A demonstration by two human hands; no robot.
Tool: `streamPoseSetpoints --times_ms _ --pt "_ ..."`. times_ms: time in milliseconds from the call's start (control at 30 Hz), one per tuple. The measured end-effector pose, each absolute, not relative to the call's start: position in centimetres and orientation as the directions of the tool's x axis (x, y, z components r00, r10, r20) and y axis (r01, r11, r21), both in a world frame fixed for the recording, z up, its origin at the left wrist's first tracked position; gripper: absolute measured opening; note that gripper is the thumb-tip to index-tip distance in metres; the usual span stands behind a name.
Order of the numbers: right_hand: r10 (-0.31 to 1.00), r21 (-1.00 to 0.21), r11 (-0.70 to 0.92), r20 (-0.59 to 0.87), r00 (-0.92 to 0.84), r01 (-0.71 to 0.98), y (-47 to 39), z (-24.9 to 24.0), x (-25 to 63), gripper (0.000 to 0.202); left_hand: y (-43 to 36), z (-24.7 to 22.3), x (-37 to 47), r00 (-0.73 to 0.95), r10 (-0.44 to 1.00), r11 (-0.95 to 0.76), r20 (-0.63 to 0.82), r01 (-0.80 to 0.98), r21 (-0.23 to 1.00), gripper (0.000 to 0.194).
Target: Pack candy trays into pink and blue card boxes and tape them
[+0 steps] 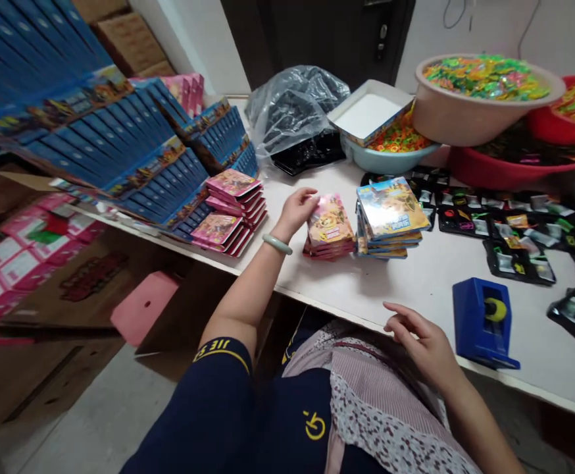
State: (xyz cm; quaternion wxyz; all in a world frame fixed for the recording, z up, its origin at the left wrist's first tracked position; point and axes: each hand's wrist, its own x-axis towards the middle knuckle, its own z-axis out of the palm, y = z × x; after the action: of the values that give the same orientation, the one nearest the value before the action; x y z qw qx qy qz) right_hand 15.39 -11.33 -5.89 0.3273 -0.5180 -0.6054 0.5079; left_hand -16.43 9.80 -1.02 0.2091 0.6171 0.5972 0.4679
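My left hand (297, 212), with a pale green bangle on the wrist, is at the left side of a short stack of pink picture booklets (331, 220). Its fingers are loosely bent, seem to touch the stack's edge and are not wrapped round anything. Just right of that stack is a pile of blue and yellow picture booklets (391, 207), slightly fanned. My right hand (418, 336) hovers by the table's front edge, empty, fingers apart and a little curled. Further left, more pink booklets (233, 207) stand in two uneven piles.
Display boxes of blue packs (114, 141) rise at the left. A blue tape dispenser (482, 322) sits at the right front edge. Black pouches with small items (509, 227) cover the right side. Behind are basins of colourful pieces (485, 112), a shallow box (369, 112) and a plastic bag (292, 108).
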Motion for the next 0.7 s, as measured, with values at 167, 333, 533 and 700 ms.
streamPoseSetpoints --times_ms 167,333,533,700 --pt "0.966 -0.930 -0.127 -0.195 -0.171 0.345 -12.2 -7.4 17.6 0.045 5.8 -1.9 -24.6 -0.329 0.753 -0.146 0.570 0.761 0.632 0.036" --pt "0.949 -0.893 -0.271 -0.311 -0.059 0.359 -12.3 -9.4 18.7 0.051 -1.3 -2.8 -33.4 -0.451 0.788 0.240 0.419 0.852 0.465 0.041" --pt "0.925 -0.952 -0.062 -0.167 -0.340 0.298 -11.2 -8.1 14.4 0.037 -4.4 -2.3 -34.1 -0.469 0.727 0.202 0.502 0.844 0.496 0.012" --pt "0.901 -0.909 0.340 0.242 -0.359 0.241 -10.1 -5.6 11.5 0.029 -7.4 2.5 -27.7 -0.413 0.486 -0.138 0.770 0.834 0.535 0.009"
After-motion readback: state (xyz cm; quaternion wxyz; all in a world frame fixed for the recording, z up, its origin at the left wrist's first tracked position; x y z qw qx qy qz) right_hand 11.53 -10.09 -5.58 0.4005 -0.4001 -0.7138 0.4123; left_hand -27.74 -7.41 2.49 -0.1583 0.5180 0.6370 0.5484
